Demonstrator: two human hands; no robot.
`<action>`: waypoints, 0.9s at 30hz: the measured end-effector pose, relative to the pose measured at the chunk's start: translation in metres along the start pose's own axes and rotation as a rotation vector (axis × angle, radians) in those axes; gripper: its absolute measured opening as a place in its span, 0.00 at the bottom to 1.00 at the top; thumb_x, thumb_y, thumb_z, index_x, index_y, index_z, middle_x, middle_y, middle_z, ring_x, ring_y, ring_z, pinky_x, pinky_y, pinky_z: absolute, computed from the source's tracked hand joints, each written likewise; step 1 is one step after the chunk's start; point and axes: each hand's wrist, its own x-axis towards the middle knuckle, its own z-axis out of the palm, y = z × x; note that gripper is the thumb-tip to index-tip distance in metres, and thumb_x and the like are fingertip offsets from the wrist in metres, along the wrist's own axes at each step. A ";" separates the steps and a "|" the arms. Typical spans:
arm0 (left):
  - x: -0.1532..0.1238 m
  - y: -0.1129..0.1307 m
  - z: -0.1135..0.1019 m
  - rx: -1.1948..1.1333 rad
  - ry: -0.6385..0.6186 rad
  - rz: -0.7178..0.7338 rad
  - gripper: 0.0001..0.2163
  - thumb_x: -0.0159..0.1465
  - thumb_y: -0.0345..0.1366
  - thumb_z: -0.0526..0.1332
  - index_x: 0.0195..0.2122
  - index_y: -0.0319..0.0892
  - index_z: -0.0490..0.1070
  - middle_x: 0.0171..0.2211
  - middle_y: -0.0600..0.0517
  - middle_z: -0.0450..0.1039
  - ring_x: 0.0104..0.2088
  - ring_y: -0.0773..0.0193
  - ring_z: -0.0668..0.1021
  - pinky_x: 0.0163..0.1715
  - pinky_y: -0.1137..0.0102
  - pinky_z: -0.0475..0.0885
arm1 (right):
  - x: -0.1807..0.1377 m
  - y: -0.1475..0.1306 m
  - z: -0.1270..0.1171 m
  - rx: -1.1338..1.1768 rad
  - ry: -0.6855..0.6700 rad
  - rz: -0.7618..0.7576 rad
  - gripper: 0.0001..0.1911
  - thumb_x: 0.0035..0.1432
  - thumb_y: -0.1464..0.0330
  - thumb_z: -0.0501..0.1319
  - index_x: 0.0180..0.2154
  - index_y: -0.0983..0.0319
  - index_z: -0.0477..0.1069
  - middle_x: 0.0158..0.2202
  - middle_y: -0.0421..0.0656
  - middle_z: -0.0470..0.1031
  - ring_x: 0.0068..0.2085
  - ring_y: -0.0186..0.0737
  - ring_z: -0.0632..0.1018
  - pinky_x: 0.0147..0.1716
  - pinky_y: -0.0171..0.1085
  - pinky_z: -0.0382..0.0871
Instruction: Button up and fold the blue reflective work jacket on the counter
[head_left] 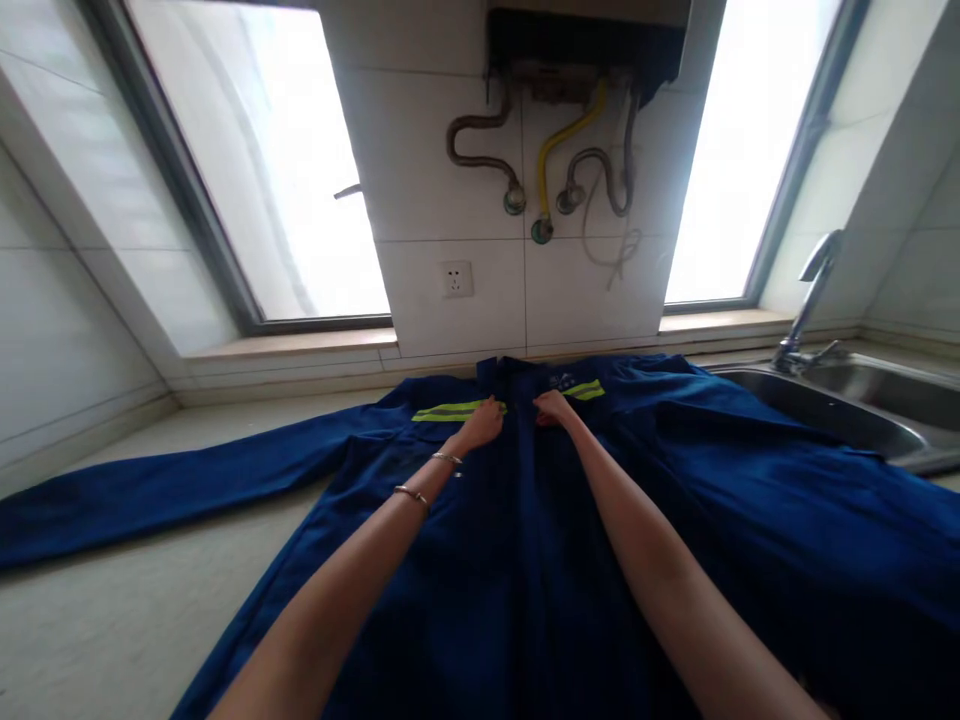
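Observation:
A dark blue work jacket [675, 520] with yellow-green reflective stripes [450, 411] lies spread flat on a pale counter [112, 620], collar toward the wall. Its left sleeve [165, 490] stretches out to the left. My left hand [482, 420] pinches the front edge near the chest, just left of the centre placket. My right hand [553, 408] grips the opposite front edge, a few centimetres away. Two bracelets sit on my left wrist.
A steel sink [847, 405] with a tall faucet [814, 290] lies at the right; the jacket's right side reaches its rim. Tiled wall behind holds a socket [457, 279], hoses and a water heater [585, 45]. Windows stand on both sides.

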 end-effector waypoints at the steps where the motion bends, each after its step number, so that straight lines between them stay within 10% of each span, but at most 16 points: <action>1: 0.003 0.002 0.004 0.008 0.009 -0.012 0.14 0.64 0.31 0.50 0.47 0.36 0.70 0.51 0.40 0.69 0.53 0.54 0.69 0.52 0.62 0.63 | 0.004 0.003 0.003 0.025 0.008 0.015 0.10 0.58 0.73 0.56 0.32 0.65 0.76 0.26 0.47 0.78 0.28 0.38 0.79 0.27 0.30 0.71; 8: 0.021 0.014 0.022 0.057 0.183 -0.326 0.18 0.64 0.30 0.47 0.52 0.34 0.65 0.51 0.34 0.66 0.51 0.47 0.68 0.46 0.58 0.66 | 0.025 0.015 0.023 0.145 0.149 0.004 0.19 0.53 0.74 0.57 0.48 0.66 0.72 0.30 0.45 0.78 0.29 0.39 0.79 0.30 0.33 0.73; 13: 0.036 0.010 0.028 0.043 0.210 -0.167 0.22 0.64 0.29 0.49 0.60 0.33 0.58 0.56 0.35 0.62 0.58 0.49 0.64 0.55 0.57 0.58 | 0.034 0.019 0.036 0.137 0.366 -0.239 0.28 0.50 0.77 0.58 0.55 0.67 0.67 0.49 0.48 0.74 0.50 0.38 0.74 0.52 0.33 0.65; 27: 0.033 0.002 0.012 -0.032 0.307 -0.345 0.13 0.63 0.36 0.54 0.38 0.41 0.78 0.43 0.40 0.73 0.49 0.49 0.71 0.49 0.57 0.60 | 0.032 0.000 0.046 0.031 0.371 -0.182 0.22 0.55 0.76 0.52 0.50 0.66 0.71 0.47 0.49 0.75 0.48 0.40 0.75 0.50 0.34 0.64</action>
